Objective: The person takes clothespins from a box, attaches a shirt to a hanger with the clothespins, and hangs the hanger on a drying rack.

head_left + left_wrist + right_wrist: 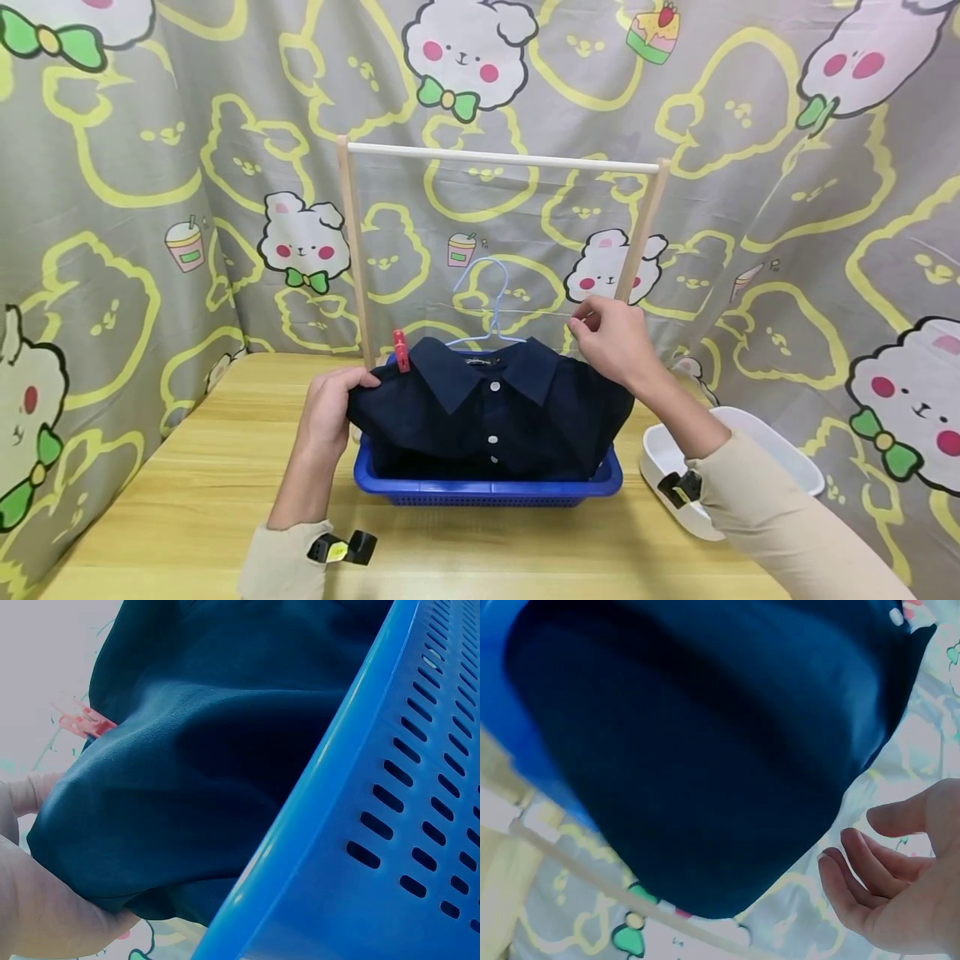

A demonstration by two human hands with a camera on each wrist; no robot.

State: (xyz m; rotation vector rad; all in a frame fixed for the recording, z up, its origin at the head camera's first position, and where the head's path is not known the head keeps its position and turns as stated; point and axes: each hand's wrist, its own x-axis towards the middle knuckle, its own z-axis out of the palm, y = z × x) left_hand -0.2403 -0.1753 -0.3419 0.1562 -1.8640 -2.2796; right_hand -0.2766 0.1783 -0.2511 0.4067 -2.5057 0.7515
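Observation:
A navy button-up shirt [450,417] with white buttons sits in a blue basket [487,492], its collar up. A light-blue hanger [495,321] rises from the neck opening, hook upward. On the shoulder at the left, a red clothespin [401,350] is clipped; it shows also in the left wrist view. My left hand [327,412] holds that shoulder's outer edge between thumb and fingers. Just above the opposite shoulder is my right hand [611,333]. In the right wrist view its loosely bent fingers [870,877] are apart from the cloth, with nothing between them and the thumb.
Behind the basket stands a wooden rack with a white top bar [502,157]. To the right, a white tub [765,442] is partly hidden by my right forearm. Patterned curtains [225,150] enclose the wooden table [187,500] at the back and sides.

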